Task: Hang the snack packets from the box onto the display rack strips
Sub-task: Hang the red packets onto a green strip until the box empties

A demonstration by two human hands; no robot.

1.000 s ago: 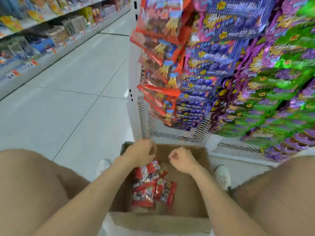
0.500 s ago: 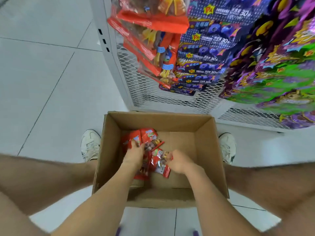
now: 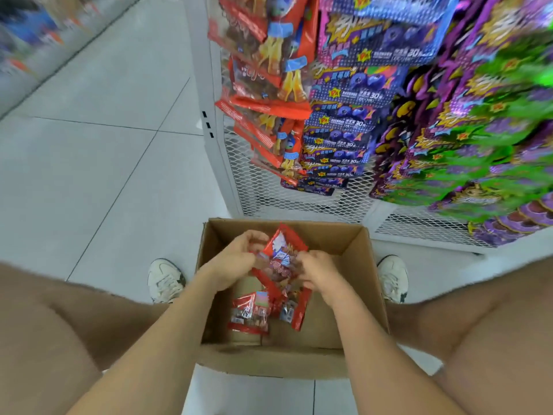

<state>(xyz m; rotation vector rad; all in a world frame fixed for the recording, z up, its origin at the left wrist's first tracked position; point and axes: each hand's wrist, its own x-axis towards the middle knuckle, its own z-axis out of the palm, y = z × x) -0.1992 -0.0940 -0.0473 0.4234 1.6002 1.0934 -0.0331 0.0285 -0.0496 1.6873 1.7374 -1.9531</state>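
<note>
Both hands grasp a bunch of red packets (image 3: pixel 282 256): the left hand (image 3: pixel 236 260) curls round its left edge, and the right hand (image 3: pixel 318 272) pinches the right side. Half a second ago they were low on the box floor, gathering. Now the bunch is raised over the box's middle, so the pick-up looks done and hanging comes next. The pouches are flat, glossy, crinkly foil. A spare packet (image 3: pixel 250 313) lies near the near left corner of the plain cardboard box (image 3: pixel 363 283), below the white mesh rack (image 3: pixel 269 190).

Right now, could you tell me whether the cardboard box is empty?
Not empty: a red packet lies on the bottom of the cardboard box, beneath the bunch that the left hand and right hand hold.
</note>
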